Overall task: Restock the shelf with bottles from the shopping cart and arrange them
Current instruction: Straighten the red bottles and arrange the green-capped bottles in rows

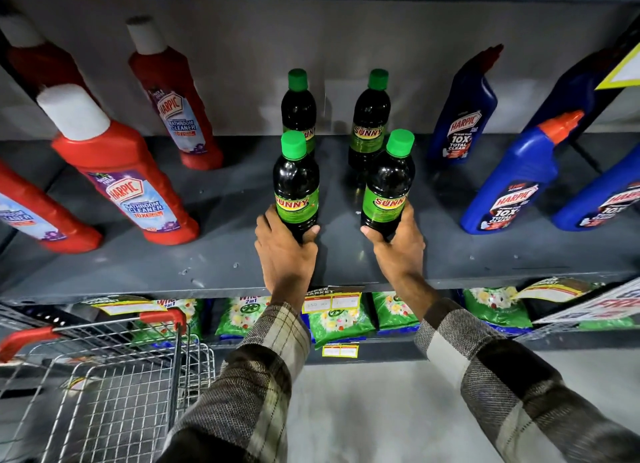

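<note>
Two dark plastic bottles with green screw caps and green-and-red SUNNY labels, upright on the grey metal shelf [450, 261], toward its front edge. Left one [296, 185] gripped low around the base by the left hand [285, 251], thumb at 3 o'clock of the bottle, fingers curled round the far side. Right one [389, 185] clasped the same way by the right hand [398, 244], thumb at 9 o'clock, fingers wrapped behind the label. Both bottoms hidden by the hands, so contact with the shelf not certain. At 12 o'clock from each, one more matching bottle further back: rear left bottle [298, 106] partly hidden behind the front one, rear right bottle [370, 119] just beside the right one's shoulder. At 9 o'clock, red Harpic bathroom cleaner bottles with white caps [117, 171], well apart. At 3 o'clock, blue Harpic bottles with angled red-orange necks [512, 182]. At 6 o'clock, below the shelf edge, green flowered packets [337, 320] and yellow price tags [330, 301]. At 7 o'clock, wire shopping cart with red handle [104, 376]. Plaid checked sleeves [263, 376] on both forearms.
</note>
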`<state>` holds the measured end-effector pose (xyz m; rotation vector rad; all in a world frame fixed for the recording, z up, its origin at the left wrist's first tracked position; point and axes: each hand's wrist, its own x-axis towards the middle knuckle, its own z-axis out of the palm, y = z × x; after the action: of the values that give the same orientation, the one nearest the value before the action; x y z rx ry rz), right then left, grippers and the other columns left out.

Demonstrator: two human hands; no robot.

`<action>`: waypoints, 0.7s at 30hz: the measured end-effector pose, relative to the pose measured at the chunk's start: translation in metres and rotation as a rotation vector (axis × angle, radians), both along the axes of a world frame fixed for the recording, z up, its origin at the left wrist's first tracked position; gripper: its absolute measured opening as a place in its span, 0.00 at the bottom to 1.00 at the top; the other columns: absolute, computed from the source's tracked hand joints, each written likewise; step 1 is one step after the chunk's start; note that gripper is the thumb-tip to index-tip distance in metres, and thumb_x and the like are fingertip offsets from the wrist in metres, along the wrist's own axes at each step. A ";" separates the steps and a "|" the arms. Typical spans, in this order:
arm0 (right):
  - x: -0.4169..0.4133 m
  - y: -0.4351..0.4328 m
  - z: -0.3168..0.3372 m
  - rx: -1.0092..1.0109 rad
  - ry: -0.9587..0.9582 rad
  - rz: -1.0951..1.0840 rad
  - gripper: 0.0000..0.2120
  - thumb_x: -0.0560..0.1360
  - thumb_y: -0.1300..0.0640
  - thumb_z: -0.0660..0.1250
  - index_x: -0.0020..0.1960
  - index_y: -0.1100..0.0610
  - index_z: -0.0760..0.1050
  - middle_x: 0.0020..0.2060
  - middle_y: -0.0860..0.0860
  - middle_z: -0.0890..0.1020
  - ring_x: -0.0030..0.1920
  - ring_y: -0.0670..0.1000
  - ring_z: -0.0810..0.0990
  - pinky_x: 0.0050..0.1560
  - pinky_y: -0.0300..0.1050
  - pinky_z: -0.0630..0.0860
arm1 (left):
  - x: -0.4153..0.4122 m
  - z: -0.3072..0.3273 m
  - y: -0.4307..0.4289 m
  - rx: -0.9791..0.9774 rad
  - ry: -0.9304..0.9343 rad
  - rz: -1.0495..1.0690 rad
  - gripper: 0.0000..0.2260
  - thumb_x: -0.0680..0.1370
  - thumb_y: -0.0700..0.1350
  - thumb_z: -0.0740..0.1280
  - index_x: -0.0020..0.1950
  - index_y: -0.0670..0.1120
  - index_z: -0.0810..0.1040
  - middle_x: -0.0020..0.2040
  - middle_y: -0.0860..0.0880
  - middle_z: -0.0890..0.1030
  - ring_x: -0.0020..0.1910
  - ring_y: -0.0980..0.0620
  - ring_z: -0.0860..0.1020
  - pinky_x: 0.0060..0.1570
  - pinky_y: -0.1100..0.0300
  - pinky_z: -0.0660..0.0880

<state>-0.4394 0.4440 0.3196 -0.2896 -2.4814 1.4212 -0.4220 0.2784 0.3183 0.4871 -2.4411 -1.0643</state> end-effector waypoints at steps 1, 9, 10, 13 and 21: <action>-0.001 0.001 0.000 -0.011 -0.007 0.005 0.37 0.67 0.55 0.77 0.72 0.52 0.64 0.63 0.53 0.80 0.63 0.57 0.78 0.68 0.62 0.71 | 0.000 -0.001 0.001 -0.007 0.006 0.001 0.30 0.71 0.50 0.75 0.65 0.40 0.67 0.60 0.40 0.74 0.58 0.39 0.73 0.58 0.42 0.71; -0.004 0.003 0.001 -0.003 -0.025 0.013 0.34 0.68 0.59 0.77 0.70 0.55 0.66 0.62 0.53 0.80 0.65 0.56 0.76 0.69 0.59 0.69 | -0.003 -0.005 0.001 -0.002 0.025 0.014 0.32 0.69 0.54 0.78 0.63 0.42 0.66 0.58 0.42 0.73 0.59 0.40 0.74 0.59 0.43 0.74; -0.003 0.005 0.001 -0.002 -0.018 0.026 0.35 0.67 0.58 0.78 0.70 0.56 0.66 0.63 0.54 0.79 0.65 0.57 0.76 0.69 0.58 0.70 | -0.002 -0.004 0.001 0.038 0.037 0.018 0.35 0.67 0.54 0.79 0.64 0.42 0.65 0.59 0.42 0.72 0.59 0.40 0.74 0.61 0.43 0.75; 0.002 0.013 -0.004 0.016 0.003 0.075 0.46 0.61 0.56 0.81 0.74 0.59 0.63 0.68 0.56 0.75 0.69 0.55 0.73 0.70 0.54 0.70 | 0.005 0.003 0.005 0.168 0.174 0.113 0.48 0.61 0.56 0.82 0.70 0.39 0.60 0.65 0.39 0.65 0.64 0.42 0.70 0.69 0.54 0.70; 0.049 0.105 -0.010 -0.181 0.228 -0.029 0.35 0.68 0.61 0.77 0.71 0.54 0.67 0.62 0.51 0.75 0.62 0.49 0.76 0.59 0.46 0.79 | 0.054 -0.001 0.139 0.087 0.553 -0.073 0.29 0.70 0.57 0.75 0.61 0.46 0.65 0.60 0.40 0.64 0.60 0.50 0.66 0.63 0.61 0.69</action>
<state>-0.3907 0.5486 0.3093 -0.1858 -2.1652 1.5742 -0.3685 0.4176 0.3176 0.1037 -1.9416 -1.1558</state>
